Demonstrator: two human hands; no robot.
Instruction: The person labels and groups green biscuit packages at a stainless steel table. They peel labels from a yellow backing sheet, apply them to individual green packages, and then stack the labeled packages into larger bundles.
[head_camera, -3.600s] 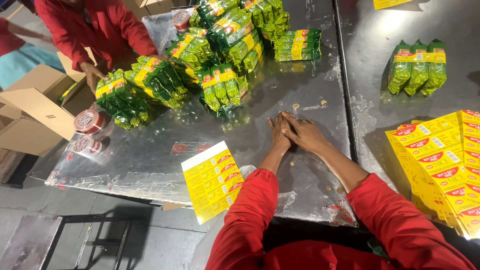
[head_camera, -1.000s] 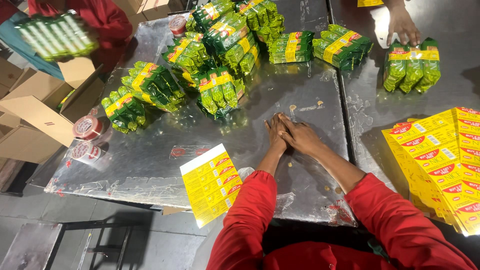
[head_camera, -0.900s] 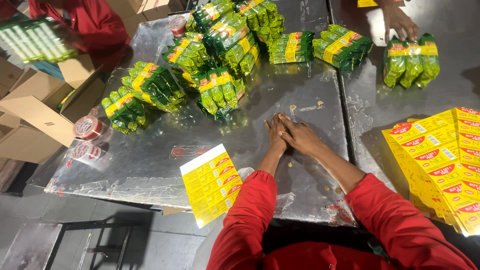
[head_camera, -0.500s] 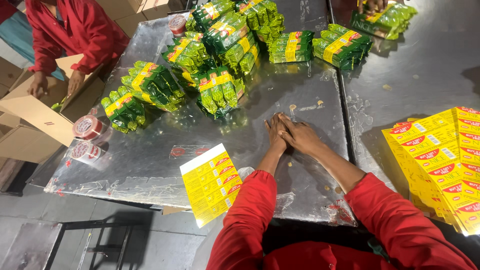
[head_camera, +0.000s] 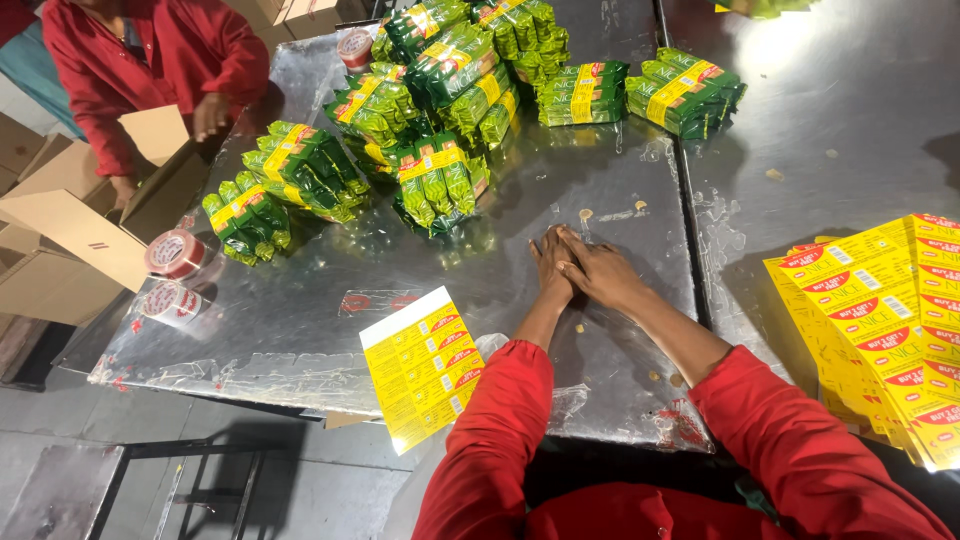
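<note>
My left hand and my right hand lie flat side by side on the steel table, the right partly over the left, holding nothing. Both arms wear red sleeves. Green snack-pack bundles are heaped beyond my hands across the table's far half. A sheet of yellow labels lies at the near edge, left of my left arm. A larger stack of yellow label sheets sits at my right.
A person in red stands at the far left over open cardboard boxes. Two tape rolls rest on the table's left edge. Further bundles lie near the seam with a second table.
The bundle on the right table was lifted away by another person's hand and is gone. The person in red put a bundle in the box. My hands stayed still.
</note>
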